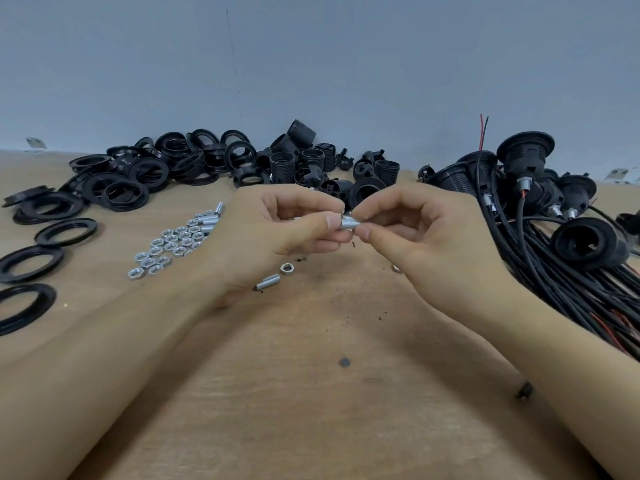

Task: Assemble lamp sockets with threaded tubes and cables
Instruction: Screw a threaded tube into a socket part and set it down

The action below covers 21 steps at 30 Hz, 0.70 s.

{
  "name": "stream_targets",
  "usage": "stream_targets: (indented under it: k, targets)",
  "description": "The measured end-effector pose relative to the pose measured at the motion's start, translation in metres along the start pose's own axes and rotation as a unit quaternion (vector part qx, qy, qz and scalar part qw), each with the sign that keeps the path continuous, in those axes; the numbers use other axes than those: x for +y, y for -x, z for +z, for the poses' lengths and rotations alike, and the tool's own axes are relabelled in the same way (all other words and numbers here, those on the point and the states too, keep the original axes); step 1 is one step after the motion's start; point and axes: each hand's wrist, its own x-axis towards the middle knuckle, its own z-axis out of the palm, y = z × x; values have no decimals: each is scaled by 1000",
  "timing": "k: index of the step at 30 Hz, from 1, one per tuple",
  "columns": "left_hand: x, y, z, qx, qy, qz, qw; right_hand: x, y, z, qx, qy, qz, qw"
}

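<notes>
Threaded tube (347, 223) sits above the desk (311, 393) at mid-scene — the left hand (277, 226) and right hand (412, 223) both pinch it with curled fingers. Loose nuts (169, 242) lie left; cabled sockets (554, 209) pile up at right.

Even, soft light — edges bowed

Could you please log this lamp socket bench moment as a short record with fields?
held part: threaded tube, pinched at both ends
left hand: pinches the tube's left end
right hand: pinches its right end
loose nuts: cluster left of the hands
spare tube: lying below the left hand
black rings: piled far left
cabled sockets: heaped at right
</notes>
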Motion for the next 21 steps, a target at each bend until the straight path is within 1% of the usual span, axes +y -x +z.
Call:
stream_targets:
  k: [5,9,12,16,21]
  targets:
    - [1,1,-2,-16,13,-11,1000,1,2,2,14,13,-19,1000]
    - [2,1,-2,-13,44,-31,998,1,1,0,16,17,-41,999]
    - [3,-1,-2,-19,73,-72,995,2,2,0,24,93,-89,991]
    - [3,-2,-3,-21,119,-119,986,3,2,1,25,178,-174,968]
    - [5,-1,-3,-23,126,-130,983,2,2,-2,24,207,-197,958]
